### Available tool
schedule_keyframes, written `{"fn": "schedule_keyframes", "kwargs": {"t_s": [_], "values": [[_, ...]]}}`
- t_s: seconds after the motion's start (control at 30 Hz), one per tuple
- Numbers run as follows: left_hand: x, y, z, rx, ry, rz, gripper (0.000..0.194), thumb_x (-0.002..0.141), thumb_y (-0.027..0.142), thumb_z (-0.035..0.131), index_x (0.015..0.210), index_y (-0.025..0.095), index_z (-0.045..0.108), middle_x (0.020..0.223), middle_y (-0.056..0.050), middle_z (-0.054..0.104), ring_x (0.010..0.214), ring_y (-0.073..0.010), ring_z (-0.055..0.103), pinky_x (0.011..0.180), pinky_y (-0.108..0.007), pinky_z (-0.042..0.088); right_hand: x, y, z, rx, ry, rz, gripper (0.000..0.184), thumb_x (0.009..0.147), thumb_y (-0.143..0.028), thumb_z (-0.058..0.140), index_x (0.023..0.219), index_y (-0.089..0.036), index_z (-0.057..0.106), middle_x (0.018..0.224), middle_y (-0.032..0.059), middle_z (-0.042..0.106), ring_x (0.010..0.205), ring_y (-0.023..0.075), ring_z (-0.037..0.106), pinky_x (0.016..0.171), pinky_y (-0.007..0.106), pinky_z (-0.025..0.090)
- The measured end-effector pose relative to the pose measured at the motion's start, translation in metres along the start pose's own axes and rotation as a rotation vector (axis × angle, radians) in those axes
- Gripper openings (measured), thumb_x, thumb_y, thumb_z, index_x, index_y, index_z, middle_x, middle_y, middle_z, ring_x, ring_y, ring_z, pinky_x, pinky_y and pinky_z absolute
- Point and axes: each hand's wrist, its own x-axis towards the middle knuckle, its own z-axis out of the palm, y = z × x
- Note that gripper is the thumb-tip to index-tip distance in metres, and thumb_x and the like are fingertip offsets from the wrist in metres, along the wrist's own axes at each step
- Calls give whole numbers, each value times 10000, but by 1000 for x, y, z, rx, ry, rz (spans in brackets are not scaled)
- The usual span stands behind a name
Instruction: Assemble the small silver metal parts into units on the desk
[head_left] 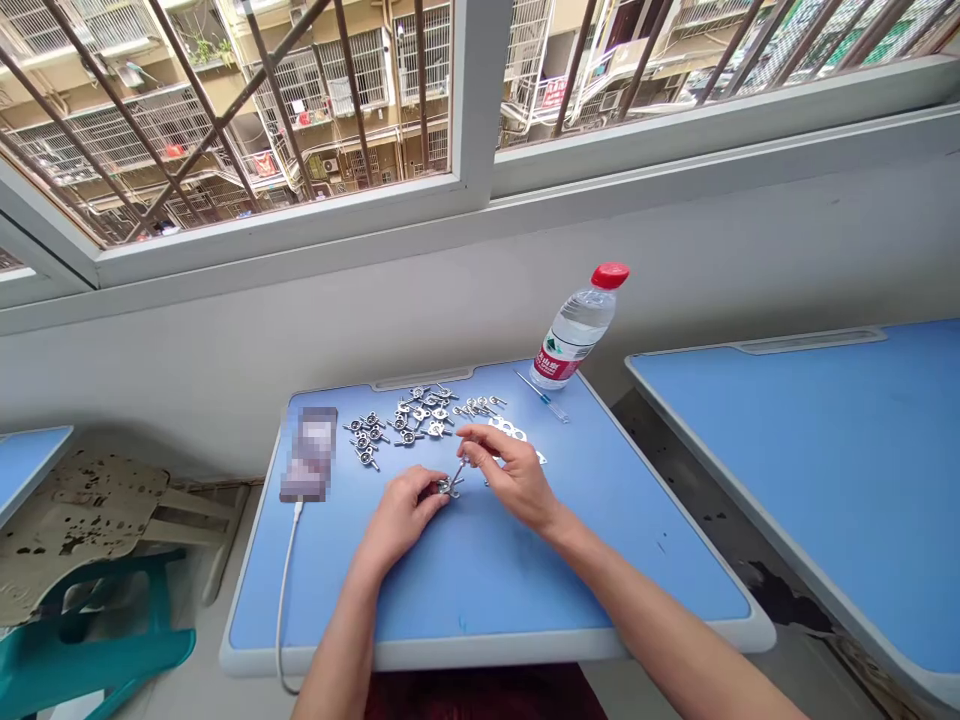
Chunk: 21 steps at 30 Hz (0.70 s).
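Near the middle of the blue desk, my left hand (405,510) pinches a small silvery metal part (451,489) low over the surface. My right hand (514,470) is closed on a thin metal rod (459,470), whose lower end meets that part; its exact kind is too small to tell. Beyond my hands lies a loose group of metal pieces with round rings and short arms (409,437). A row of smaller metal pieces (480,405) is to their right. Flat white pieces with round holes (510,428) lie partly hidden behind my right hand.
A water bottle with a red cap (574,330) stands at the desk's back right, beside a slim clear-and-blue pen (544,396). At the left lies a blurred phone (310,453) with a white cable (285,580). Another blue desk (825,450) stands to the right.
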Motion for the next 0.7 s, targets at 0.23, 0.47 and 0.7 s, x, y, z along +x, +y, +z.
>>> {"fn": "schedule_keyframes", "kwargs": {"t_s": [0.23,0.47,0.7], "values": [[1,-1,3,-139,-27,-78,224,835,161,584,1038,196,672,870,-15,653,799,-169,606,762,-281,479,-3,2,4,-130,-11,-133,190,913,-179,495,1025,-203,647,828,41,711,698,164,662,680,300,546],[2,-4,1,147,5,41,205,866,138,555,1021,223,659,897,-27,628,883,-203,578,840,-335,445,-1,4,3,-206,3,-193,203,933,-185,480,1061,-215,635,882,56,721,719,176,670,691,322,558],[0,-1,2,208,34,71,329,818,71,499,1062,247,634,1025,-39,609,994,-217,542,904,-367,424,1,5,2,-223,-9,-235,204,938,-165,479,1070,-208,628,905,66,718,768,184,678,700,320,558]]}}
